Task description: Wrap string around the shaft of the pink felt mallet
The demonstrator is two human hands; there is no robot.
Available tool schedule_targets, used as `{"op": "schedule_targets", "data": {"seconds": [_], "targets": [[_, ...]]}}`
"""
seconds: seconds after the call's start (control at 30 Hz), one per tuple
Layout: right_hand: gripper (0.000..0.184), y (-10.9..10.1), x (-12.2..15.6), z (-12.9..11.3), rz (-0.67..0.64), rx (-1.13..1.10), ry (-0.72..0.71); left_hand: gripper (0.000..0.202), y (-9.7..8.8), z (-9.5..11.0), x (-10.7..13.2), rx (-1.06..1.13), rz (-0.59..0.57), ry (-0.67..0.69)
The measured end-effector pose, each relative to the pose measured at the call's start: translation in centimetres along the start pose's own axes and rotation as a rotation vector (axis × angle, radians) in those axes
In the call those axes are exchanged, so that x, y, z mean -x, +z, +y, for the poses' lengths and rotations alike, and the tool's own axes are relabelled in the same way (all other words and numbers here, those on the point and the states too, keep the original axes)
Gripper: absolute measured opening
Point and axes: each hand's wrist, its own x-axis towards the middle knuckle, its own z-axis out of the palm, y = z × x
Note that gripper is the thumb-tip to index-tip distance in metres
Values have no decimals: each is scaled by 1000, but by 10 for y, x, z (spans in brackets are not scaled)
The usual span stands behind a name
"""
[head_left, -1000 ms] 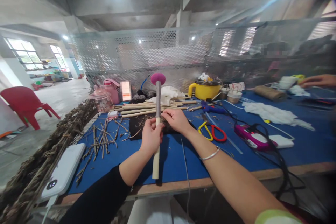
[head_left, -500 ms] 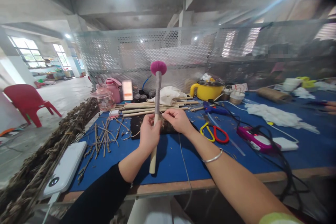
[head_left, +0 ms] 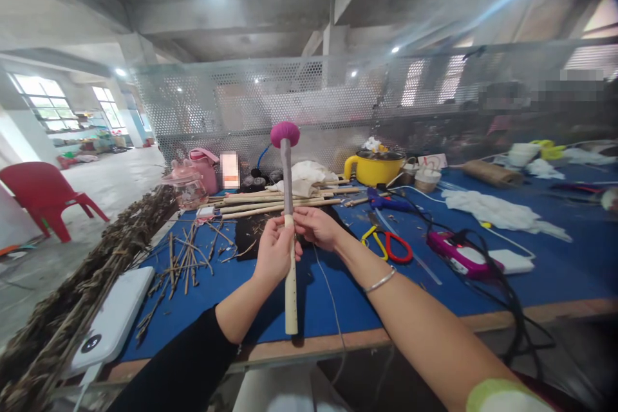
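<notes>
My left hand [head_left: 273,251] is closed round a pale wooden stick [head_left: 290,290] held upright over the blue table [head_left: 232,290]. The stick's upper part is wrapped in grey, and a magenta felt ball [head_left: 284,133] caps it. My right hand [head_left: 315,226] pinches at the stick just where the grey wrapping ends, fingers together. A thin thread [head_left: 328,296] hangs from that spot down past the table's front edge. A dark mat [head_left: 251,232] with brown fibres lies just behind my hands.
Loose twigs [head_left: 186,254] lie at the left, long sticks [head_left: 270,201] at the back. Scissors [head_left: 389,243], a pink device [head_left: 456,252] with black cables, white cloth [head_left: 497,209], a yellow pot [head_left: 374,167], a pink jug [head_left: 205,167] and a white power bank [head_left: 113,322] surround them.
Both hands have lifted the stick slightly toward me and turned it; my right hand has shifted lower onto the stick. Another person's hand at the far right is gone from view.
</notes>
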Motion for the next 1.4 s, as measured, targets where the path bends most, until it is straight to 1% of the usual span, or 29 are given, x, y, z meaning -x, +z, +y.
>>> {"op": "schedule_targets", "data": {"seconds": [0.1,0.13,0.2,0.23,0.3,0.33,0.37,0.43,0.5,0.57,0.63,0.7,0.77,0.87,0.93,1.0,1.07,1.2,1.3,1.4], "targets": [[25,-2,0,-1,38,-23,-51,29,0,-1,0,-60,-67,-75],[25,-1,0,-2,59,-16,-66,29,1,-2,-1,-93,-64,-112],[23,1,-1,-3,121,19,-83,31,2,-3,-3,-188,13,-129],[22,2,-2,-4,161,43,-86,31,3,-5,-4,-249,73,-92],[20,3,-3,-4,229,89,-88,29,5,-8,-7,-373,179,44],[20,3,-4,-4,250,108,-86,28,5,-9,-8,-411,207,103],[21,2,-4,-4,254,124,-83,27,6,-10,-9,-424,214,131],[22,-2,-4,-4,219,136,-61,27,7,-11,-9,-374,182,96],[26,-6,-3,-3,150,109,-18,29,7,-11,-7,-276,112,17],[29,-8,-1,-3,82,35,4,30,6,-9,-5,-189,41,-17],[31,-7,0,-4,33,-42,-2,29,5,-7,-2,-139,-27,-33],[29,-3,0,-3,10,-75,-11,30,2,-6,-1,-141,-87,-63],[27,1,-1,-1,27,-65,-20,33,-1,-6,0,-203,-64,-62],[27,4,-4,3,107,-6,-31,35,-4,-7,1,-344,78,1],[27,3,-5,4,137,52,-11,33,-4,-6,2,-402,119,14],[28,-1,-4,3,116,86,19,31,-4,-3,3,-409,121,3],[28,-6,-1,0,63,78,48,31,-3,0,3,-392,117,-4],[28,-11,3,-6,-16,65,40,35,0,3,5,-323,128,-5],[30,-7,3,-8,-14,119,12,36,0,4,5,-305,151,-4],[29,0,2,-10,35,174,-15,38,-1,6,5,-331,164,-12]]}}
